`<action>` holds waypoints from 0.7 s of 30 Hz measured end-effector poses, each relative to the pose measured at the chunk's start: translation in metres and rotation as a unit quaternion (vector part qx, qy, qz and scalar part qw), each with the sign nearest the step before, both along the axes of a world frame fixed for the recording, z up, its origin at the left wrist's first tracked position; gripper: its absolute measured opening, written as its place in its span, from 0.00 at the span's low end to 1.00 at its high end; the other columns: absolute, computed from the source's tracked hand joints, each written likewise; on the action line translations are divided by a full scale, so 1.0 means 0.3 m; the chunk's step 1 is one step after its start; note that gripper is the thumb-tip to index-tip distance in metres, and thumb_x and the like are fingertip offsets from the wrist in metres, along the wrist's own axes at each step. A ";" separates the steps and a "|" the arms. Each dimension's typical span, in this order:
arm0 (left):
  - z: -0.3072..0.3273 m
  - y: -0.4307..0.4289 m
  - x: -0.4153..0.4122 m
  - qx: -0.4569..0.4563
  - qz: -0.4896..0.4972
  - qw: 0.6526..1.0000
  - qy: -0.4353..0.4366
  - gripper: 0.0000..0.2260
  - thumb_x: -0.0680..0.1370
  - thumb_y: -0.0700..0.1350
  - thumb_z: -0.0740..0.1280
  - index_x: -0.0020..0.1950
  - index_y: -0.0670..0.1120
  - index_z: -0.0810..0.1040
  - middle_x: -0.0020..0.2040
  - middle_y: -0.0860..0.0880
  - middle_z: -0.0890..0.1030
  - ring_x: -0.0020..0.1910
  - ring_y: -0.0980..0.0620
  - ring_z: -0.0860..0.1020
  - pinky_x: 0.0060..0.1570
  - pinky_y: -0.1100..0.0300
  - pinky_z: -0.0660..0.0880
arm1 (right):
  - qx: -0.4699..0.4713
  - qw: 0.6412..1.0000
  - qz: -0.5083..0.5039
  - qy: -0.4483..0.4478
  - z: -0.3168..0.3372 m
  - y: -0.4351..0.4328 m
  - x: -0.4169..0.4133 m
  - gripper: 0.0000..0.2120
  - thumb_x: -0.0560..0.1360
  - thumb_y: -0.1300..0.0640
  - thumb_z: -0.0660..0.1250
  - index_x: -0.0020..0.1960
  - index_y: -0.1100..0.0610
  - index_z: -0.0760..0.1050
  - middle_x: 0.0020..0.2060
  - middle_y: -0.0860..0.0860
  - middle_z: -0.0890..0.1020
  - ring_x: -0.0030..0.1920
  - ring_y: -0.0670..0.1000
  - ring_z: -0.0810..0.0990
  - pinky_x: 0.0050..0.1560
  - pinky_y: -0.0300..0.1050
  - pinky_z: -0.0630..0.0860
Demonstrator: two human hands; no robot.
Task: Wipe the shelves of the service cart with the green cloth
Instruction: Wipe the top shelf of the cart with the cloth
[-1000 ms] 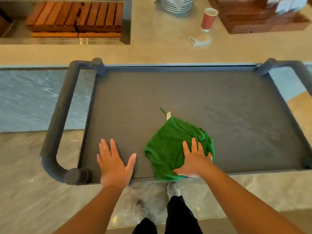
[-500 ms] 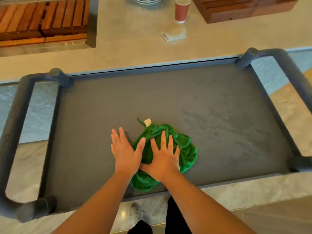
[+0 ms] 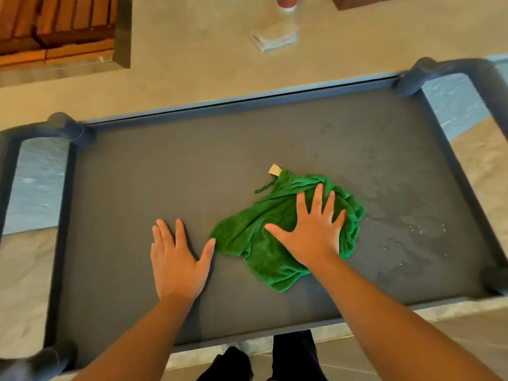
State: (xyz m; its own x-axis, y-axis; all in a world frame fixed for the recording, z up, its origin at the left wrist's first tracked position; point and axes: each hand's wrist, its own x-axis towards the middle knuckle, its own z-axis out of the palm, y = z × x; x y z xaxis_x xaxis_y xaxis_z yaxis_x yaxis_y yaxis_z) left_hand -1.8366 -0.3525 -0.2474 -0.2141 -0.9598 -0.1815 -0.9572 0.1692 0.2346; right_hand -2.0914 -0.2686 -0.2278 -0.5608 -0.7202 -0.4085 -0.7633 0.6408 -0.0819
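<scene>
The green cloth [image 3: 264, 243] lies crumpled near the middle of the dark grey top shelf [image 3: 165, 182] of the service cart, a small tan tag sticking out at its far edge. My right hand [image 3: 313, 229] presses flat on the cloth with fingers spread. My left hand [image 3: 178, 259] rests flat on the bare shelf just left of the cloth, its thumb tip at the cloth's left edge. Lower shelves are hidden under the top one.
Thick grey handle bars [image 3: 8, 166] frame the cart at both ends. Wet streaks mark the shelf's right part [image 3: 406, 232]. Beyond it runs a beige counter [image 3: 192, 50] with a folded plastic wrapper [image 3: 275, 37], a red cup's base [image 3: 286, 1] and wooden slats [image 3: 55, 26]. My legs show below.
My right hand has slid the cloth to the right and a little farther away across the shelf. My left hand has come off the cloth and now lies apart beside it.
</scene>
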 end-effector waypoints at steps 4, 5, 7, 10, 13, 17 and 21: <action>0.003 0.001 -0.011 0.005 0.006 1.000 -0.022 0.47 0.73 0.75 0.45 0.81 0.42 0.56 0.81 0.36 0.49 0.80 0.39 0.47 0.77 0.42 0.51 | 0.036 0.991 0.122 -0.042 0.027 0.128 0.049 0.56 0.64 0.16 0.47 0.80 0.46 0.33 0.78 0.56 0.30 0.78 0.64 0.31 0.74 0.71 0.43; 0.004 -0.001 -0.014 0.006 0.008 1.000 -0.021 0.47 0.73 0.75 0.45 0.81 0.42 0.56 0.81 0.36 0.49 0.80 0.39 0.47 0.77 0.42 0.51 | 0.049 0.987 0.145 -0.058 0.036 0.175 0.059 0.57 0.64 0.16 0.49 0.80 0.46 0.31 0.77 0.55 0.27 0.77 0.63 0.29 0.74 0.71 0.41; 0.001 -0.002 -0.016 0.004 0.013 1.000 -0.017 0.47 0.73 0.75 0.45 0.81 0.42 0.56 0.81 0.36 0.49 0.80 0.39 0.47 0.77 0.42 0.51 | 0.073 0.979 0.171 -0.085 0.056 0.264 0.072 0.57 0.64 0.18 0.54 0.78 0.44 0.28 0.75 0.53 0.23 0.75 0.60 0.24 0.74 0.69 0.38; 0.000 0.002 -0.034 0.003 0.026 0.999 -0.023 0.47 0.73 0.74 0.47 0.80 0.42 0.56 0.81 0.36 0.50 0.80 0.39 0.46 0.76 0.40 0.49 | 0.086 0.979 0.159 -0.096 0.066 0.329 0.078 0.57 0.64 0.18 0.54 0.78 0.44 0.29 0.73 0.52 0.22 0.75 0.59 0.24 0.75 0.69 0.39; 0.016 0.006 -0.129 0.038 0.059 0.997 -0.019 0.46 0.76 0.73 0.53 0.81 0.40 0.54 0.80 0.35 0.47 0.80 0.38 0.44 0.75 0.39 0.45 | 0.062 0.986 0.133 -0.077 0.038 0.296 0.105 0.56 0.64 0.18 0.50 0.81 0.46 0.36 0.75 0.55 0.26 0.77 0.63 0.29 0.73 0.72 0.42; 0.031 0.025 -0.265 0.050 0.049 0.997 -0.019 0.44 0.77 0.71 0.51 0.82 0.42 0.49 0.81 0.36 0.44 0.80 0.39 0.41 0.76 0.40 0.45 | 0.027 0.991 0.119 -0.050 0.012 0.217 0.120 0.53 0.65 0.18 0.49 0.81 0.46 0.46 0.80 0.59 0.37 0.78 0.66 0.36 0.72 0.74 0.46; 0.020 0.032 -0.267 0.032 0.055 0.998 0.007 0.44 0.76 0.73 0.44 0.82 0.44 0.51 0.82 0.40 0.45 0.80 0.42 0.41 0.77 0.42 0.45 | 0.030 0.990 0.133 -0.044 0.008 0.126 0.080 0.52 0.67 0.18 0.46 0.80 0.43 0.36 0.78 0.56 0.29 0.77 0.64 0.30 0.73 0.72 0.44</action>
State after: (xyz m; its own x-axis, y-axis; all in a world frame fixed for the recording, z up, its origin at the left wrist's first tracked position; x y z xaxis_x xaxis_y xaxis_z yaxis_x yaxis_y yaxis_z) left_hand -1.9167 -0.3429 -0.2413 -0.1113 -0.9641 -0.2411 -0.9658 0.0478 0.2547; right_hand -2.0674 -0.2307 -0.2255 -0.3154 -0.8103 -0.4939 -0.8974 0.4239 -0.1224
